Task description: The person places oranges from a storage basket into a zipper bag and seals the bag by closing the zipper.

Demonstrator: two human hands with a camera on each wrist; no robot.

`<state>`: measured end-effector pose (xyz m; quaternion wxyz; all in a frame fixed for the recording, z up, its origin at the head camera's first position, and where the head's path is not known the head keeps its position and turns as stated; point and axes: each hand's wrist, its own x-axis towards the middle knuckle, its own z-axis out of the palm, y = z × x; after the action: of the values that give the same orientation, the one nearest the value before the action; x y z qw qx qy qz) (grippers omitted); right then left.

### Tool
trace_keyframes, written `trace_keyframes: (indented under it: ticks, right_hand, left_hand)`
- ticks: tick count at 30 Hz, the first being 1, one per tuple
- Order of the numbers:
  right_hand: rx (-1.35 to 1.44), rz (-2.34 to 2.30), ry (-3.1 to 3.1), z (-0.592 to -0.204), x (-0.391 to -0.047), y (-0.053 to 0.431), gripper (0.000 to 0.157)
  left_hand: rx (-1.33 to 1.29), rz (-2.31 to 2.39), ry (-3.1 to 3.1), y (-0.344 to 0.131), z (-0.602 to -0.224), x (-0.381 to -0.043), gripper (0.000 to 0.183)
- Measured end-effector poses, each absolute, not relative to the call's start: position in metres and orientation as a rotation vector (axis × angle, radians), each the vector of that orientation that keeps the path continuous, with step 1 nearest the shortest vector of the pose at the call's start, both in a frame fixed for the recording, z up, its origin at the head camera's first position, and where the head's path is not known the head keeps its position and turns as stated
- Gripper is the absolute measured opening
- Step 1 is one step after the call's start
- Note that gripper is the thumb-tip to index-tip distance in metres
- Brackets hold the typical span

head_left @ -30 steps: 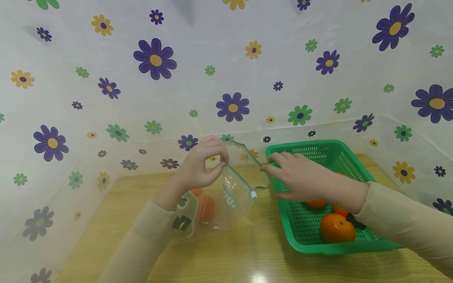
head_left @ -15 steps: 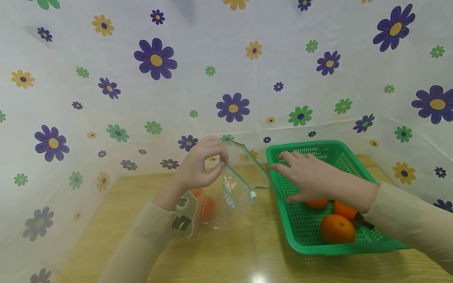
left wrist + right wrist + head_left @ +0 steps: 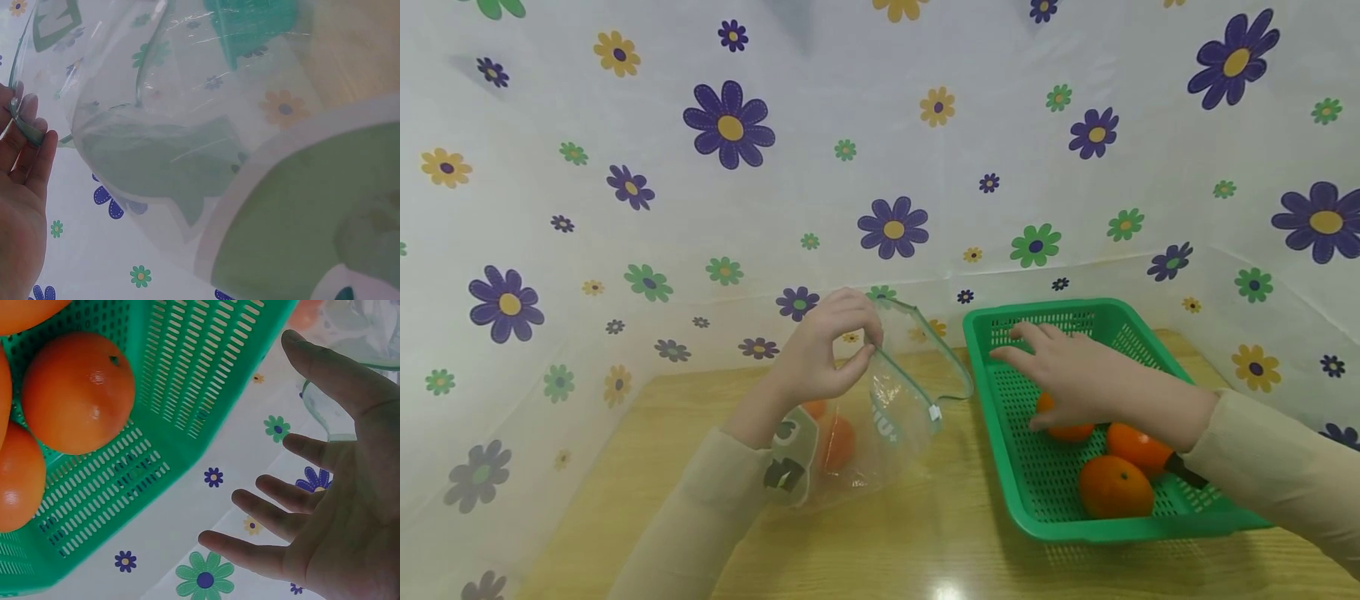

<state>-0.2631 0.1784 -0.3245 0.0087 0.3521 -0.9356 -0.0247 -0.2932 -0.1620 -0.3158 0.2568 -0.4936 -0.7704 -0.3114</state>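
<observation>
My left hand (image 3: 831, 346) pinches the green-edged mouth of a clear zip bag (image 3: 887, 450) and holds it up. The bag's mouth gapes toward the right, a white slider (image 3: 935, 412) on its edge. Inside the bag lie orange fruits (image 3: 838, 443), partly hidden by its printed pattern. My right hand (image 3: 1078, 375) hovers over the green basket (image 3: 1018, 521) with fingers spread and nothing in them. Below and around it in the basket sit several oranges (image 3: 1116, 487). In the right wrist view the palm (image 3: 350, 531) is bare, and an orange (image 3: 78, 394) shows in the basket.
The basket stands on a wooden table (image 3: 880, 550), right of the bag. A dark strap-like piece (image 3: 1186, 472) shows at the right sleeve's cuff. White flower-print cloth (image 3: 820, 100) rises behind the table and along both sides.
My right hand has moved right, away from the bag's mouth, to above the basket. My left hand keeps its pinch on the bag, nearly unmoved.
</observation>
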Motion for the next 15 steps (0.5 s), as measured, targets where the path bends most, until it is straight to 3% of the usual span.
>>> trace_keyframes:
  ticks: [15]
  right_hand:
    - [1.097,-0.036,-2.948,-0.335,-0.269,0.197,0.086]
  left_hand:
    - [-1.330,-0.850,-2.106,-0.161,-0.315,-0.293,0.004]
